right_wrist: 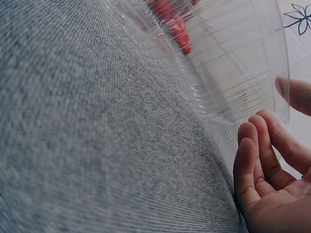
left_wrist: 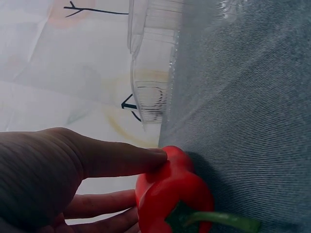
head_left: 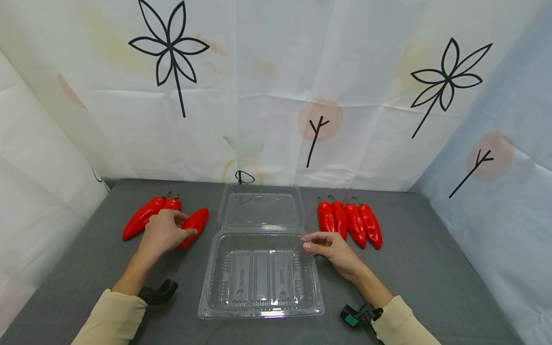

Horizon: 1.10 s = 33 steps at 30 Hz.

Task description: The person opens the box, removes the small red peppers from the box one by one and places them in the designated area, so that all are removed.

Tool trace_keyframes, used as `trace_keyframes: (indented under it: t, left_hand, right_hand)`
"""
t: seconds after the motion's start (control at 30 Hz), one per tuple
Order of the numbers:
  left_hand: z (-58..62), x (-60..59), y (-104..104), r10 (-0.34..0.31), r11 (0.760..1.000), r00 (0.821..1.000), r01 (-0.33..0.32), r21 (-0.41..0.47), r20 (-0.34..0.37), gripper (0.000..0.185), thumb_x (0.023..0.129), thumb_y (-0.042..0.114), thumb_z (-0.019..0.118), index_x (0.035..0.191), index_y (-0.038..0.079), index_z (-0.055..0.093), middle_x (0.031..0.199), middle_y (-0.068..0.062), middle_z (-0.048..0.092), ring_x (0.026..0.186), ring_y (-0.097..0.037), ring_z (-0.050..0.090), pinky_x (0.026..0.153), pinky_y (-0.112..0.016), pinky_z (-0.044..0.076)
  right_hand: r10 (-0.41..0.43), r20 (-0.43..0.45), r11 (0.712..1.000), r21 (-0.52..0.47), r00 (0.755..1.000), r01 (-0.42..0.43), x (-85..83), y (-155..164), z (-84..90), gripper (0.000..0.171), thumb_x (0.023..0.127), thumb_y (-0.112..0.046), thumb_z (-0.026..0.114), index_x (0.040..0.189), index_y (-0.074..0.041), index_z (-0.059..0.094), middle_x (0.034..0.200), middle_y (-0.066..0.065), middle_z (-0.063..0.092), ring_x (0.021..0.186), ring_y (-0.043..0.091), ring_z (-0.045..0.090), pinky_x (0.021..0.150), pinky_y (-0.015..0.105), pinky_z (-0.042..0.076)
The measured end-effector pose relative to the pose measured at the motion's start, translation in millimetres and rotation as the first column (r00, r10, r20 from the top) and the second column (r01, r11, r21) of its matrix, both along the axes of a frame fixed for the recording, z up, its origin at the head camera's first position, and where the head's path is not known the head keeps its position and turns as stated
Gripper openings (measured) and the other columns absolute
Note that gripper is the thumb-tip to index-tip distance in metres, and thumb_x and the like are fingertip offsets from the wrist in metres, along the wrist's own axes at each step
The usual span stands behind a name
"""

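My left hand (head_left: pixel 166 233) grips a red pepper (head_left: pixel 197 225) on the left of the table. In the left wrist view its thumb lies along one side of that pepper (left_wrist: pixel 177 194), the other fingers are partly hidden behind it, and a green stem shows. A clear plastic clamshell container (head_left: pixel 260 275) stands with its lid (head_left: pixel 264 207) laid back toward the wall. My right hand (head_left: pixel 329 249) pinches the rim at the container's right side. From the right wrist, thumb and fingers (right_wrist: pixel 291 145) are seen on either side of that rim. Inside the container only bare ribbed plastic shows.
Beside the left hand lie two more red peppers (head_left: pixel 144 218), one partly covered by the hand. Several red peppers (head_left: pixel 354 223) form a row right of the lid. A grey cloth covers the table (head_left: pixel 431 268); a patterned white curtain (head_left: pixel 267 96) hangs behind.
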State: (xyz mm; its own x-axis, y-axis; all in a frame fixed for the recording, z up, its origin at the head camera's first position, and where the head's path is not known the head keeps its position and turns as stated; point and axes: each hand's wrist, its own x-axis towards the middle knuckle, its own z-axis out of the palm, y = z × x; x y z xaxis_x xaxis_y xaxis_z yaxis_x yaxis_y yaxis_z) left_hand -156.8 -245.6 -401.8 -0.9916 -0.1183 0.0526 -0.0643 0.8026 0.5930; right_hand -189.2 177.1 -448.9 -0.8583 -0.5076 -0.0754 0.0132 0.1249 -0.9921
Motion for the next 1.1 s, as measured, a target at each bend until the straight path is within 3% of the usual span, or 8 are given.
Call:
trace_keyframes:
  t: [0.23, 0.53, 0.73, 0.83, 0.97, 1.03, 1.1]
  left_hand:
    - [-1.9, 0.1, 2.1, -0.022, 1.0, 1.0, 0.022, 0.003, 0.018, 0.044, 0.081, 0.016, 0.083, 0.11, -0.013, 0.067, 0.098, -0.025, 0.07, 0.078, -0.031, 0.066, 0.064, -0.044, 0.056]
    - [-3.1, -3.2, 0.1, -0.065, 0.998, 0.997, 0.066, -0.014, 0.027, 0.049, 0.083, 0.021, 0.083, 0.114, -0.012, 0.066, 0.105, -0.026, 0.07, 0.087, -0.034, 0.067, 0.072, -0.049, 0.057]
    - [-2.4, -2.9, 3.9, -0.039, 0.999, 0.996, 0.041, -0.022, 0.081, 0.054, 0.085, 0.028, 0.081, 0.115, -0.013, 0.063, 0.089, -0.018, 0.07, 0.073, -0.027, 0.065, 0.062, -0.039, 0.056]
    - [-1.8, -2.2, 5.2, -0.04, 0.998, 0.998, 0.043, -0.056, 0.055, 0.053, 0.087, 0.027, 0.079, 0.117, -0.013, 0.062, 0.089, -0.019, 0.069, 0.073, -0.028, 0.064, 0.065, -0.043, 0.055]
    - [-0.5, -3.3, 2.9, -0.137, 0.985, 0.988, 0.129, -0.117, -0.065, 0.038, 0.089, 0.006, 0.072, 0.12, -0.012, 0.064, 0.104, -0.024, 0.069, 0.088, -0.036, 0.066, 0.076, -0.053, 0.056]
    - [0.5, -5.2, 0.6, -0.251, 0.959, 0.962, 0.232, -0.164, -0.105, 0.036, 0.086, -0.007, 0.066, 0.121, -0.01, 0.066, 0.115, -0.026, 0.067, 0.101, -0.041, 0.065, 0.084, -0.056, 0.055]
    - [1.1, -7.0, -1.6, -0.366, 0.917, 0.926, 0.34, -0.208, -0.098, 0.04, 0.081, -0.015, 0.063, 0.12, -0.007, 0.069, 0.124, -0.026, 0.064, 0.111, -0.045, 0.061, 0.089, -0.058, 0.054]
  right_hand:
    - [0.006, -0.006, 1.0, 0.0, 1.0, -0.006, -0.1, 0.5, -0.1, 0.036, 0.097, -0.012, 0.068, 0.124, 0.011, 0.063, 0.116, 0.031, 0.064, 0.09, 0.016, 0.064, 0.083, 0.028, 0.055]
    - [-0.004, -0.001, 1.0, 0.004, 1.0, 0.004, -0.1, -0.1, -0.1, 0.036, 0.097, -0.012, 0.069, 0.124, 0.011, 0.064, 0.115, 0.03, 0.065, 0.09, 0.016, 0.064, 0.083, 0.029, 0.056]
    - [-0.008, 0.004, 1.0, 0.005, 1.0, 0.008, -0.3, -0.4, 0.1, 0.036, 0.096, -0.012, 0.069, 0.124, 0.011, 0.064, 0.115, 0.028, 0.065, 0.089, 0.016, 0.064, 0.083, 0.029, 0.056]
    - [-0.008, 0.007, 1.0, 0.005, 1.0, 0.008, -0.3, -0.5, 0.2, 0.036, 0.096, -0.012, 0.069, 0.124, 0.011, 0.064, 0.115, 0.028, 0.065, 0.089, 0.015, 0.064, 0.083, 0.029, 0.055]
    - [-0.004, 0.008, 1.0, 0.005, 1.0, 0.004, -0.4, -0.5, 0.1, 0.037, 0.097, -0.012, 0.069, 0.124, 0.011, 0.063, 0.115, 0.028, 0.065, 0.09, 0.016, 0.064, 0.084, 0.028, 0.055]
    - [-0.002, 0.006, 1.0, 0.004, 1.0, 0.002, -0.5, -0.4, -0.1, 0.036, 0.097, -0.012, 0.069, 0.124, 0.012, 0.063, 0.115, 0.029, 0.065, 0.09, 0.016, 0.064, 0.084, 0.028, 0.055]
    - [0.0, 0.006, 1.0, 0.004, 1.0, 0.0, -0.6, -0.2, -0.4, 0.036, 0.097, -0.012, 0.068, 0.124, 0.012, 0.063, 0.115, 0.029, 0.065, 0.09, 0.016, 0.064, 0.084, 0.028, 0.055]
